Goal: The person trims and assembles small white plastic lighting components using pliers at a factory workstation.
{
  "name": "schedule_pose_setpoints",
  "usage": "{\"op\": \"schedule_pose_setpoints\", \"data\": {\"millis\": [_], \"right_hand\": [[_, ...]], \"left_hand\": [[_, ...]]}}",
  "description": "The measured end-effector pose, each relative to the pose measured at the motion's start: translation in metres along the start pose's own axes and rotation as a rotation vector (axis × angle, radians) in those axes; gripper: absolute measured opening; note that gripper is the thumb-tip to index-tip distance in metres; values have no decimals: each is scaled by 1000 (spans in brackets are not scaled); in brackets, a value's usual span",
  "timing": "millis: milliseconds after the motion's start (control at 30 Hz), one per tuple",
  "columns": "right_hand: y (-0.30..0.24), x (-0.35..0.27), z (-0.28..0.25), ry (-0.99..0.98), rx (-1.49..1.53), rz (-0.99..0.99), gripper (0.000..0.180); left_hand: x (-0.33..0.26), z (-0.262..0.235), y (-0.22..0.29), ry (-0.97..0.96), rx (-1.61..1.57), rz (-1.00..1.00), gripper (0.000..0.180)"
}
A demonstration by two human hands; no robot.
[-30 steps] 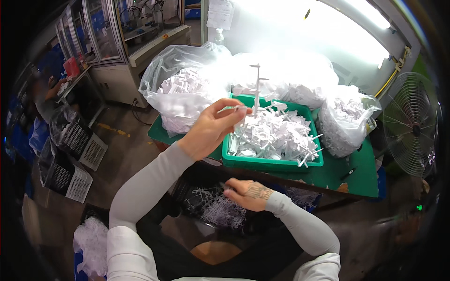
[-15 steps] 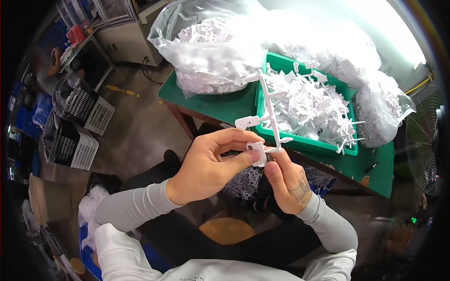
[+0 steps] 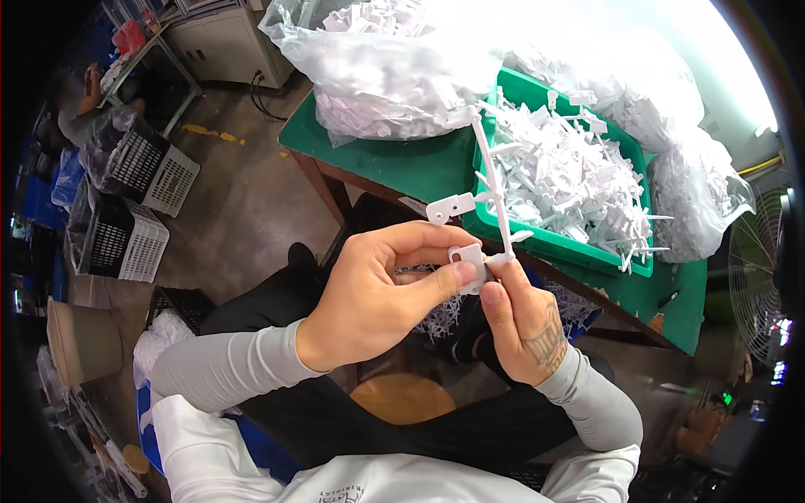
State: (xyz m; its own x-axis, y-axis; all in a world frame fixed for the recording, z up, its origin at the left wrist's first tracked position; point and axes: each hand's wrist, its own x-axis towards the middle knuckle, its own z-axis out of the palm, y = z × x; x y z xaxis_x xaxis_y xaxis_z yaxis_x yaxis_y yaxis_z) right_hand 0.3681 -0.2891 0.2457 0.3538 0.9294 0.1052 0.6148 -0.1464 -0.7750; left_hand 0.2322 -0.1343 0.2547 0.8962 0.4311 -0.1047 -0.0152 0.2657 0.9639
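Observation:
My left hand is closed, its thumb and forefinger pinching a small flat white plastic plate with a slot in it. My right hand is closed against the lower end of a long white plastic sprue, right beside the plate. Whether anything else sits between its fingers is hidden. The sprue stands upright above my hands, with short side stubs. A second white part with holes still hangs from its left side. Behind it, a green bin is heaped with white plastic parts.
A green table carries the bin and clear bags of white parts. Under it lie white scraps. At left stand black and white crates, where another person sits. A fan stands at right.
The whole view has shifted slightly, so the table and bin sit higher and farther right. Both hands keep their hold, with the plate and sprue tilted a little differently.

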Motion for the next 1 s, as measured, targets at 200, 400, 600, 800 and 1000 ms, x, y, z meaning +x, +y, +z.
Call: {"op": "schedule_pose_setpoints", "data": {"millis": [200,400,600,800,1000], "right_hand": [[2,2,1,1,-54,3,25],[2,2,3,11,-118,11,24],[2,-2,7,18,-182,-5,20],[7,-3,0,68,-75,-24,22],[2,-6,-5,65,77,-147,36]], "left_hand": [[1,2,1,26,-115,-90,30],[3,1,-4,67,-55,-83,46],[9,6,-10,57,-351,-129,36],[14,2,-11,160,-130,65,33],[7,-2,-2,213,51,231,31]]}}
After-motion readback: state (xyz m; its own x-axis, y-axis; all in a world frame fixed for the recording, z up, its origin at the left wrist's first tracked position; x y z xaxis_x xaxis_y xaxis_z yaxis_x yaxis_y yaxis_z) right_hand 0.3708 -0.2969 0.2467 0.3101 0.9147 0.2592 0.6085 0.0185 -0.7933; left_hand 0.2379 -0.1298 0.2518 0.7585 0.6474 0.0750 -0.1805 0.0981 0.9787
